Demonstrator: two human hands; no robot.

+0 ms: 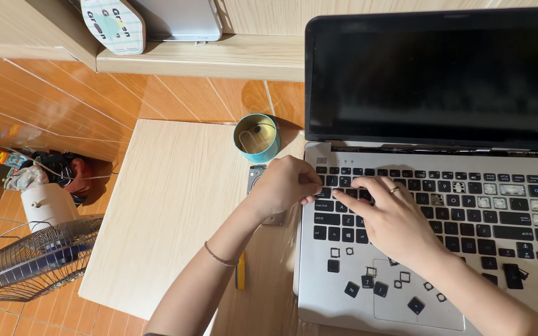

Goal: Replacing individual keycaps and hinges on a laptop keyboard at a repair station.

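An open silver laptop (pixel 319 274) with a dark screen (pixel 437 74) lies on a pale wooden table (pixel 169 211). Several keys are gone from its black keyboard (pixel 468 211), mostly on the right side. Loose black keycaps (pixel 381 289) and small clips are scattered over the palm rest and touchpad. My left hand (pixel 284 185) is curled at the keyboard's upper left corner, fingers pinched together; what it pinches is too small to tell. My right hand (pixel 388 214), wearing a ring, rests flat on the upper left keys with its fingers spread toward the left hand.
A teal round tin (pixel 257 137) stands open just left of the laptop's hinge. A yellow-handled tool (pixel 240 272) lies under my left forearm. A wire fan guard (pixel 35 261) and a white container (pixel 48 205) sit on the orange tiled floor to the left.
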